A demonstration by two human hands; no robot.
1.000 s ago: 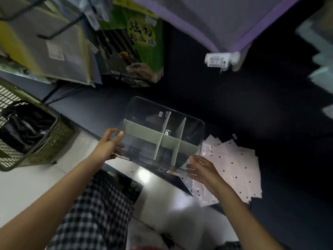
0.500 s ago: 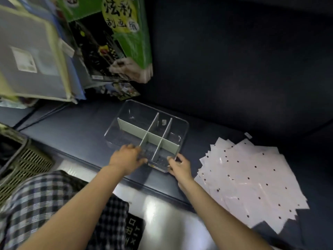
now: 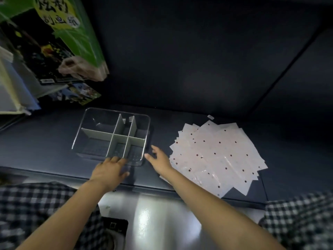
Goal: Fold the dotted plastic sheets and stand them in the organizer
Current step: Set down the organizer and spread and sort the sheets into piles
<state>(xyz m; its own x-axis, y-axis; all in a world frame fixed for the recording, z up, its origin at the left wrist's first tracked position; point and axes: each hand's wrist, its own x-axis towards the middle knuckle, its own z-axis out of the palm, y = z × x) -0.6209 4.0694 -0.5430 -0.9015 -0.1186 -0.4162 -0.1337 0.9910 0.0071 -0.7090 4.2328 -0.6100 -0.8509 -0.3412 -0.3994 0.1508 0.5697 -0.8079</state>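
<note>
I am seeing bare surface [image 3: 45, 141] lying open left of the organizer [image 3: 111, 136]; green packages [image 3: 75, 42] are overhanging behind-left of it, and dotted sheets [image 3: 216, 156] are covering the room to its right.

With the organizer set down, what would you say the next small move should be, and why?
Probably the right hand should reach for the top dotted sheet. The organizer sits on the surface with nothing in its compartments, the sheets lie flat and unfolded beside it, and both hands hold nothing.

The organizer [image 3: 111, 136] sits on the tabletop [image 3: 45, 141], sheets [image 3: 216, 156] fanned to its right; 6 compartments, seemingly; packages [image 3: 59, 51] behind-left.
</note>
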